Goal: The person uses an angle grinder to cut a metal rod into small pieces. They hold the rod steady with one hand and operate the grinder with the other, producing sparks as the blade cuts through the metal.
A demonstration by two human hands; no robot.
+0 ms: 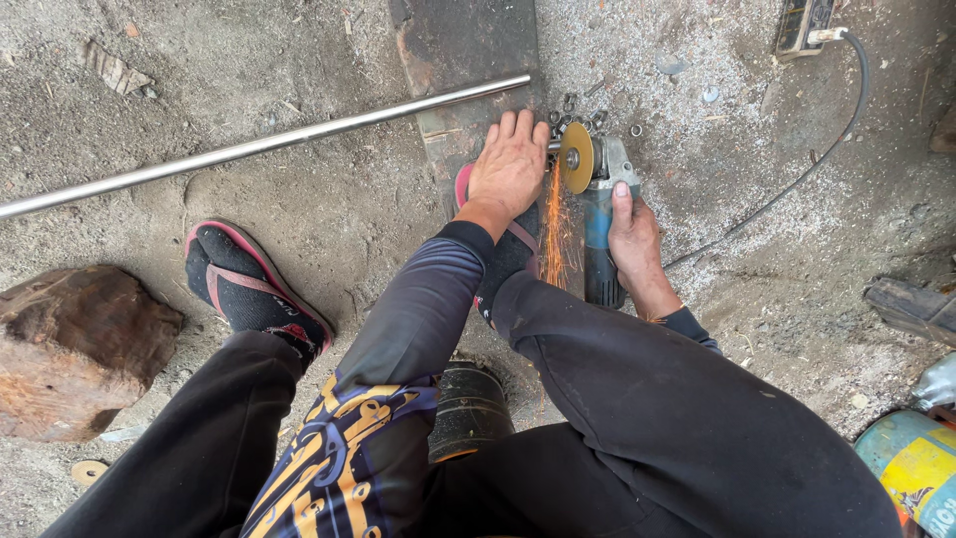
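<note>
**Grinder cutting at the pipe end, both hands engaged**

The right hand point(633, 239) is wrapped around the blue body of the grinder point(600, 214). Its fingers are closed on the housing, with the thumb lying along the top, pointing toward the disc. The grinder lies on the ground side of the work, body pointing back toward the person, its yellow disc point(576, 157) standing on edge at the front.

The left hand point(510, 164) is pressed flat, palm down, fingers extended and held together, not curled around anything. It rests over the near end of the pipe point(269, 144) where the pipe crosses a dark plate point(468, 50) on the floor. The fingertips point away from the person; the disc sits just beside the hand's right edge, close to the little finger. Whether disc and pipe end are touching is hidden by the hand, but a stream of orange sparks point(553, 234) runs from the disc back toward the person, between the two hands.

The pipe runs long and straight to the left, slightly downward across the view, lying on the dirt floor point(329, 209). Small metal rings point(588, 118) lie scattered just beyond the disc. A black cable point(797, 179) leads from the grinder area up to a socket strip point(803, 25) at the top right.

One foot in a sandal point(254, 284) stands left of the left arm. A block of wood point(75, 349) lies at the far left.
</note>
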